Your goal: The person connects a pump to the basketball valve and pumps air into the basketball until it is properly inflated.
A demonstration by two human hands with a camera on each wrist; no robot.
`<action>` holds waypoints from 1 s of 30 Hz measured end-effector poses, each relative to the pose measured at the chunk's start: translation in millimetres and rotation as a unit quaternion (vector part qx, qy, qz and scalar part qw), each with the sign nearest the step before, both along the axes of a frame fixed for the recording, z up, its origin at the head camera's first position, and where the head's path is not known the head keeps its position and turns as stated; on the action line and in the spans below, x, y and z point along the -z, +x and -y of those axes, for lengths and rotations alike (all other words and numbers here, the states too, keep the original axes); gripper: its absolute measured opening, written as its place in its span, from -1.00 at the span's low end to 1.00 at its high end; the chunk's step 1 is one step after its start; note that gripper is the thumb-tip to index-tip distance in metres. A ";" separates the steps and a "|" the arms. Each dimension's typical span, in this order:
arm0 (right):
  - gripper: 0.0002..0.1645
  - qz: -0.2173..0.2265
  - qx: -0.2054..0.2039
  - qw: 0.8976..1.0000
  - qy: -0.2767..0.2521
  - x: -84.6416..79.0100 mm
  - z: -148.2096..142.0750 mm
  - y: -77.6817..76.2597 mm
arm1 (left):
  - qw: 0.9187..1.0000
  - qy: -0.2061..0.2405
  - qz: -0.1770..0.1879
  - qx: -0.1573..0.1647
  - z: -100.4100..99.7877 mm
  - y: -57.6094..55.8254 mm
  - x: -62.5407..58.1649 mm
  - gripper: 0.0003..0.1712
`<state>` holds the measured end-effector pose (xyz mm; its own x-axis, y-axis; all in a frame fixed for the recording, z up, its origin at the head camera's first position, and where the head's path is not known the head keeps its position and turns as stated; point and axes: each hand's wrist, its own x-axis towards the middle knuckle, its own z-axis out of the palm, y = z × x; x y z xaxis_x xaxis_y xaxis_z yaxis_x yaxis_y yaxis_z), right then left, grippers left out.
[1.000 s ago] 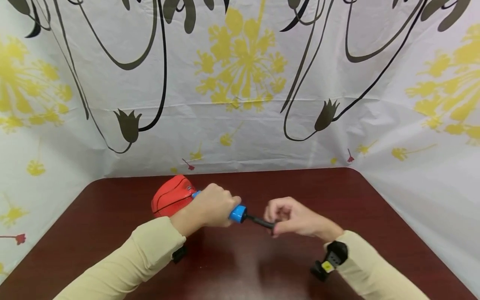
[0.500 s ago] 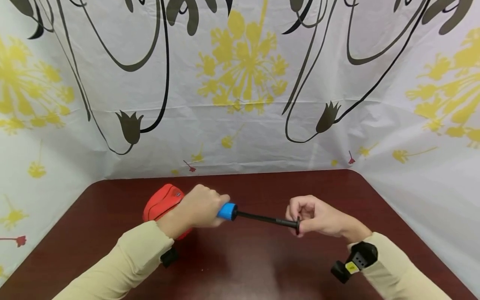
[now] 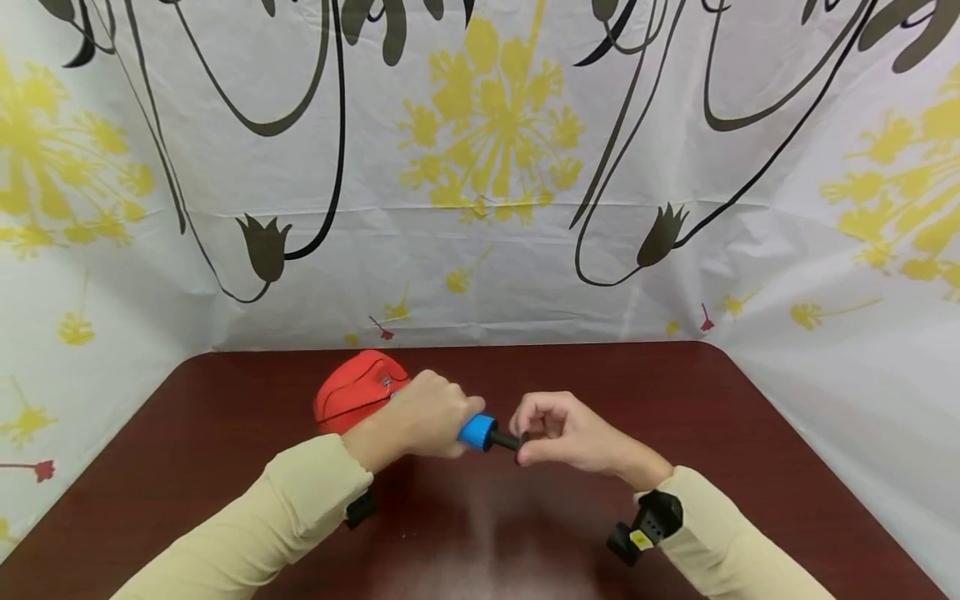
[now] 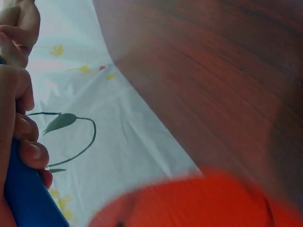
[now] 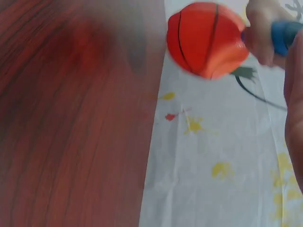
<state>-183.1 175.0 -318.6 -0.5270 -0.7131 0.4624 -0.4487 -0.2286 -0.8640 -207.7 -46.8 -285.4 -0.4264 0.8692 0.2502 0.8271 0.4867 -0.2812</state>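
My left hand [image 3: 423, 417] wraps round the blue barrel of a hand pump [image 3: 476, 430], above the table. On the pump's far left end sits a red ball with black lines [image 3: 358, 393], like a small basketball, partly hidden behind that hand. Its surface looks creased in the right wrist view, where the ball [image 5: 203, 40] hangs at the top. A short length of black plunger rod [image 3: 504, 439] shows at the pump's right end. My right hand [image 3: 570, 435] pinches the handle at the rod's tip between thumb and fingers. The left wrist view shows curled fingers on the blue barrel [image 4: 31, 194].
The dark red-brown wooden table [image 3: 495, 533] spreads below both hands. White sheeting [image 3: 480, 283] with yellow and grey plant prints stands behind it and at both sides. Black wrist cameras sit at both cuffs.
The plunger rod was drawn far out to the right half a second ago and is now mostly pushed in. My right hand came left; my left hand and the ball shifted slightly right.
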 end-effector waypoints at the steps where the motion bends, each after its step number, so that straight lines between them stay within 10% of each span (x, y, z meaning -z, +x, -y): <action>1: -0.80 0.008 -0.011 1.000 -0.006 -0.9 -6.1 1.5 | 1.000 -0.002 -0.001 0.001 1.1 -0.5 -0.8 -0.71; 8: -0.84 0.036 -0.130 0.988 -0.076 -2.4 -46.6 4.1 | 1.000 0.014 -0.007 -0.023 13.2 -4.1 -6.2 -0.69; 21: -0.83 0.038 0.016 0.999 -0.029 3.3 4.4 -3.0 | 1.000 0.008 0.002 -0.015 -4.6 -0.1 -4.5 -0.71; 30: -0.84 0.050 -0.136 0.987 -0.069 0.3 -41.7 2.3 | 1.000 0.004 0.016 -0.019 17.5 -7.3 0.3 -0.70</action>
